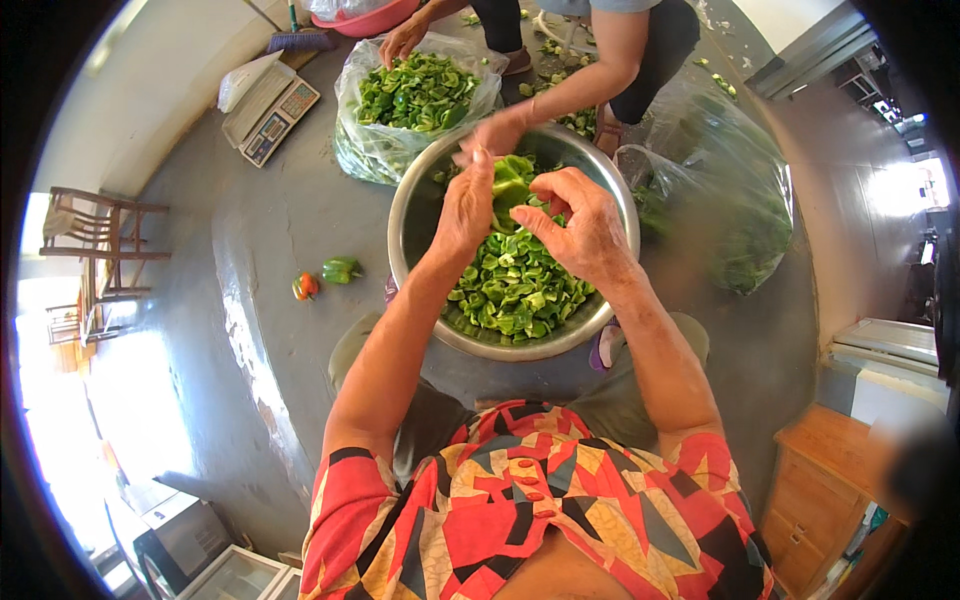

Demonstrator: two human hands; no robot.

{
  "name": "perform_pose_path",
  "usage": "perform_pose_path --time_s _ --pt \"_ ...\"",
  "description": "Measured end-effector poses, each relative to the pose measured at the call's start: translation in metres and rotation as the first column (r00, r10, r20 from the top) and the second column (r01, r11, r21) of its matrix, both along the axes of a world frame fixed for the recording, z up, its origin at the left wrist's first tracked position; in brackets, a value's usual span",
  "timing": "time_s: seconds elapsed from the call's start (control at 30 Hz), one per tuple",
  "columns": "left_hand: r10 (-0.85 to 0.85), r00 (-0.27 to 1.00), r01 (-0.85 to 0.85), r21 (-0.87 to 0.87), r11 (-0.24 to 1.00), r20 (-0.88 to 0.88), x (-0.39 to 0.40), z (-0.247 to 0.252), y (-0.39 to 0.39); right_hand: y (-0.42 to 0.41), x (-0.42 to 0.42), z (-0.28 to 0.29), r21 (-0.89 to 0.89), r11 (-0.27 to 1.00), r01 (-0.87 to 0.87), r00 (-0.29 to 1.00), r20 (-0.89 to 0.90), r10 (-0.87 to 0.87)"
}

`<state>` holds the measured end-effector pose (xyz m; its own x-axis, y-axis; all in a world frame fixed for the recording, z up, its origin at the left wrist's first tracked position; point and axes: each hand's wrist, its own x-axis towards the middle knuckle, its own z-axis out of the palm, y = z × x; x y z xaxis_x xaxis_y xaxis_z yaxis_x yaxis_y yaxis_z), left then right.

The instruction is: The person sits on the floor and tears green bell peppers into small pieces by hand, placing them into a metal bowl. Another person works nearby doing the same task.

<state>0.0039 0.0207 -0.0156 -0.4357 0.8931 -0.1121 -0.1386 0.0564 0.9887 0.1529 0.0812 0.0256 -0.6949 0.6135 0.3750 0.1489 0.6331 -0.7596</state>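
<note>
Between my knees stands a wide stainless steel basin [517, 350] heaped with torn green pepper pieces [521, 289]. Over it, my left hand [469, 202] grips a larger green pepper piece [511, 186] along its left side. Just to the right of that piece is my right hand [583, 221], its thumb and curled forefinger apart with nothing visible between them. A co-worker's blurred hand [491, 139] reaches over the basin's far rim, right behind my left hand. What that hand holds is hidden.
A clear plastic bag [360, 154] full of cut peppers stands beyond the basin, under the co-worker's other hand [405, 37]. Another bag [720, 202] of green peppers lies right. Two whole peppers, orange-red [305, 286] and green [342, 270], rest left, below a digital scale [274, 120].
</note>
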Motion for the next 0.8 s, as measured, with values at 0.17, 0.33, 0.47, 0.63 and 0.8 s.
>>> perform_pose_path --time_s 0.17,0.33,0.47,0.63,0.8 --pt "-0.156 0.981 0.152 0.047 0.987 0.112 0.015 0.021 -0.006 0.009 -0.001 -0.016 -0.243 0.964 0.104 0.981 -0.134 -0.139" --pt "-0.110 0.943 0.086 0.089 0.992 0.314 0.010 0.019 -0.005 0.012 -0.006 -0.018 -0.347 0.934 0.086 0.953 -0.244 -0.179" --pt "0.088 0.992 -0.074 0.144 0.987 -0.092 0.013 0.016 -0.009 0.007 -0.009 -0.013 -0.374 0.923 0.091 0.972 -0.168 -0.164" --pt "0.148 0.810 -0.007 0.243 0.970 -0.568 0.015 0.012 -0.013 0.006 -0.008 -0.018 -0.290 0.954 0.081 0.986 -0.119 -0.119" --pt "-0.065 0.970 0.042 0.100 0.994 0.235 0.011 0.020 -0.014 0.010 -0.008 -0.011 -0.527 0.848 -0.055 0.981 -0.188 -0.054"
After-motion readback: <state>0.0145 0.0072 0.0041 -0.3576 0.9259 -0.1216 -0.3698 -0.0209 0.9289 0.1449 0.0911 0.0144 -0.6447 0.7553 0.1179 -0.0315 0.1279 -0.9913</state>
